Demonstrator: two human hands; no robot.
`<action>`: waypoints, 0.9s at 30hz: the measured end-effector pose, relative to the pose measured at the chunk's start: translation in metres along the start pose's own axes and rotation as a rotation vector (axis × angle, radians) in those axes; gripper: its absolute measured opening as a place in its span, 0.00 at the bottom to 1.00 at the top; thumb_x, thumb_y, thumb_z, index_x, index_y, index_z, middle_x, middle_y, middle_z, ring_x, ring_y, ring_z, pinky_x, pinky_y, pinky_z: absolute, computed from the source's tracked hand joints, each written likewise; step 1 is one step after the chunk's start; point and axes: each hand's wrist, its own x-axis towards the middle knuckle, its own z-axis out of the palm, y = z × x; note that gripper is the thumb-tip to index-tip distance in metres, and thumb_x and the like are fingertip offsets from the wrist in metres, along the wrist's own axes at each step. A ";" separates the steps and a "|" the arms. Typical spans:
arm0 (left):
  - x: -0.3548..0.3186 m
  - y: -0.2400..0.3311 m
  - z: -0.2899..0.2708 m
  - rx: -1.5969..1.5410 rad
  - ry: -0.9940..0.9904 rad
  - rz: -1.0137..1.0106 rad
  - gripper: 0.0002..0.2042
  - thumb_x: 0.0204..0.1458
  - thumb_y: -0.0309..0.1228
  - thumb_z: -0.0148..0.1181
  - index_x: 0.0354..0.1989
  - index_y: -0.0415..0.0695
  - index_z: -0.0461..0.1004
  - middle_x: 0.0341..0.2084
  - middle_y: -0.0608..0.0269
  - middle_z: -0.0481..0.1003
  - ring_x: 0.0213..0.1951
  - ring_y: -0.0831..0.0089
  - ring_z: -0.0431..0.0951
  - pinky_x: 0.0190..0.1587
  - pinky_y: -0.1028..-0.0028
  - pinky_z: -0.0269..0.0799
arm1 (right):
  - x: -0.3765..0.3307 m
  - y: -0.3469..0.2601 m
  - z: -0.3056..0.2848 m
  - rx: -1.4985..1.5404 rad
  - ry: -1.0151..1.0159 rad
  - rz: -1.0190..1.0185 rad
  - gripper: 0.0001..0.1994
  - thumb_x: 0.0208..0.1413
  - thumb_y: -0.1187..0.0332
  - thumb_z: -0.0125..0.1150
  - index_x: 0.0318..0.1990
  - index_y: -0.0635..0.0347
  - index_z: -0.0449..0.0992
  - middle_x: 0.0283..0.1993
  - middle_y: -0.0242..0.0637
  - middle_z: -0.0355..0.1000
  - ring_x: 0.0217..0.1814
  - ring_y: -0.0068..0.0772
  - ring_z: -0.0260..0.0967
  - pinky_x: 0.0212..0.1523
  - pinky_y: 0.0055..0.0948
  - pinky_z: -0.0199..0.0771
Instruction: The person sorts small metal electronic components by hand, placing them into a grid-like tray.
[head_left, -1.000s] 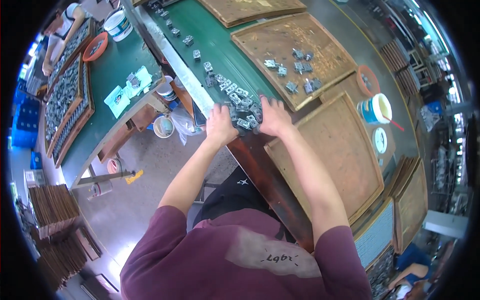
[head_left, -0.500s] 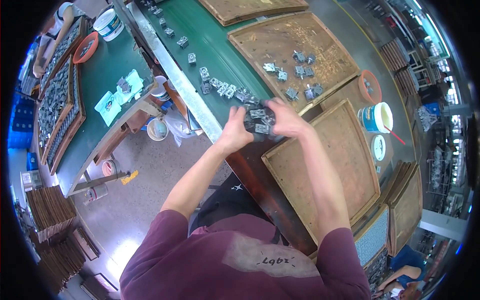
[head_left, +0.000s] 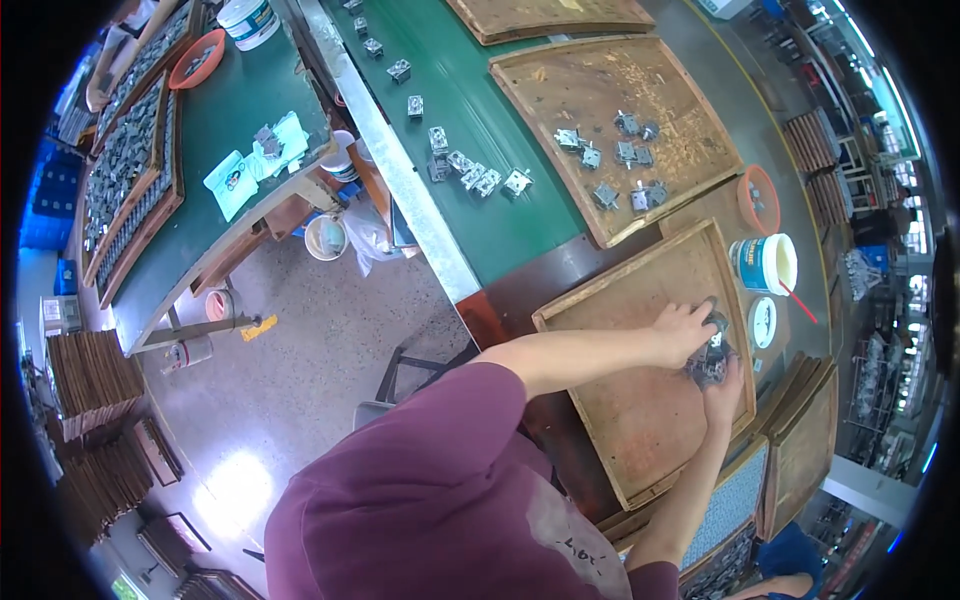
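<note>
A bunch of small grey box-shaped metal parts [head_left: 708, 362] is pressed between my two hands over the right side of a shallow wooden tray [head_left: 635, 400]. My left hand [head_left: 684, 334] curls around the far-left side of the bunch, its forearm crossing the tray. From the near side my right hand [head_left: 724, 388] closes on the same parts. How many they hold is hidden by the fingers. More such parts [head_left: 486, 182] lie in a line on the green conveyor belt [head_left: 490, 120], and several others [head_left: 628, 152] sit in the wooden tray beyond [head_left: 700, 130].
Right of the near tray stand a white tub [head_left: 770, 262] with a red stick, a round white lid [head_left: 762, 322] and an orange bowl [head_left: 758, 200]. A metal rail [head_left: 400, 170] edges the belt. Across the gap, a green table [head_left: 215, 150] carries loaded trays and blue cloths; another person's arm [head_left: 135, 50] reaches there.
Both my hands have moved right and nearer, from the belt's end to over the near tray, carrying a bunch of parts off the belt. My body has turned right.
</note>
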 end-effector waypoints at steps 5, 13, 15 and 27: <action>-0.052 -0.036 -0.117 0.306 0.293 -0.046 0.20 0.36 0.30 0.66 0.42 0.47 0.74 0.48 0.49 0.67 0.54 0.51 0.67 0.50 0.55 0.68 | 0.009 -0.037 0.001 -0.389 0.365 0.018 0.27 0.48 0.67 0.67 0.58 0.64 0.71 0.52 0.49 0.70 0.57 0.50 0.66 0.59 0.40 0.64; -0.150 -0.234 -0.293 0.748 0.663 -0.695 0.32 0.43 0.48 0.66 0.56 0.46 0.69 0.58 0.46 0.61 0.59 0.45 0.60 0.60 0.47 0.59 | 0.076 -0.258 0.124 0.119 -0.401 -0.359 0.38 0.45 0.53 0.71 0.64 0.50 0.64 0.65 0.52 0.60 0.60 0.51 0.67 0.57 0.47 0.70; -0.169 -0.272 -0.300 0.620 0.612 -0.720 0.35 0.47 0.54 0.64 0.61 0.47 0.66 0.58 0.46 0.62 0.58 0.45 0.62 0.61 0.53 0.59 | 0.091 -0.296 0.148 -0.051 -0.424 -0.326 0.44 0.42 0.49 0.73 0.67 0.46 0.58 0.67 0.55 0.54 0.62 0.54 0.65 0.57 0.49 0.71; -0.152 -0.201 -0.180 -0.362 0.958 -0.377 0.14 0.49 0.19 0.56 0.45 0.39 0.78 0.51 0.52 0.70 0.53 0.59 0.71 0.54 0.64 0.70 | 0.090 -0.294 0.220 0.222 -0.141 -0.212 0.18 0.40 0.72 0.62 0.44 0.54 0.79 0.51 0.46 0.66 0.57 0.55 0.61 0.53 0.44 0.72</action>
